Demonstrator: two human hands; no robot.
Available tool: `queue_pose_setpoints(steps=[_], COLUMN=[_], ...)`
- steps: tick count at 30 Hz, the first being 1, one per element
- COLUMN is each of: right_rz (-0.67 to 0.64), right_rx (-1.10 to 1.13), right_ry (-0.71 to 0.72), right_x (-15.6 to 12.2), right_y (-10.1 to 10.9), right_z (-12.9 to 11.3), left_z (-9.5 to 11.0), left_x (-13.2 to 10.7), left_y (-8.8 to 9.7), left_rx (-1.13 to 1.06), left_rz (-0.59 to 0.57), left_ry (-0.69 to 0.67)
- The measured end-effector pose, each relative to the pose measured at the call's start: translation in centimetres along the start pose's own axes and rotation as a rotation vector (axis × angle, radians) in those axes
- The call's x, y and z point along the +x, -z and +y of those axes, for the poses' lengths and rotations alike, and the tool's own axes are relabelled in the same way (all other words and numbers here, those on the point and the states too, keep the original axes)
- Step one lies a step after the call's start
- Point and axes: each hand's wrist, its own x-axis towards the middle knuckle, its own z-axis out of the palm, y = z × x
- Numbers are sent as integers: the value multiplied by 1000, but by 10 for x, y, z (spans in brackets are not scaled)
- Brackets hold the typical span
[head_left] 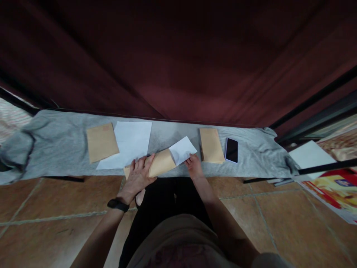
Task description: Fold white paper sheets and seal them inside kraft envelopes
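Note:
My left hand [139, 176] lies across a brown paper envelope [162, 163], holding it with the fingers at its far edge and the thumb at its near edge. The envelope slants up to the right, its mouth facing my right hand [194, 165]. Out of that mouth sticks a folded white paper [182, 149], partly inside. The fingers of my right hand pinch the paper at its lower right corner. Left of my hands, another brown envelope [102, 142] overlaps several white sheets or one large sheet [134, 139]; which, I cannot tell.
A stack of brown envelopes [212, 146] lies right of my right hand, with a phone [231, 150] beside it. Grey cloth [256, 152] covers the narrow table. Dark red fabric [178, 74] hangs along its far edge. A colourful printed box [334, 190] stands at right.

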Motion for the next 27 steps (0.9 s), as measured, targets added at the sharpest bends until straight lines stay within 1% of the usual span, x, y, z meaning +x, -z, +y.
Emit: queue_pose_setpoints(steps=[4,6,9,11,19,22,27], right_rz=[3,-12,-91,-129,-145,-153,-161], right_rx=[-136,-295,-564,-650,-725,-771,-851], right_ry=[8,7,8,15,40,48,65], right_x=[14,22,29,30,22,20,17], right_y=[15,18,20,21,30,34,38], right_z=[-32,-44,-53,-54,-47,-47,-41], left_z=[-1,-1,-2,-4,-4,-3,2], left_x=[0,0,2,5,22,26,30], left_y=[0,1,2,2,-2,-5,-5], left_rx=[-2,0,0,-15,-109,-113,-95], left_rz=[-2,-4,-7,-22,-120,-126,-103], left_ry=[-29,-38,-40,-44,-52,-72,-97])
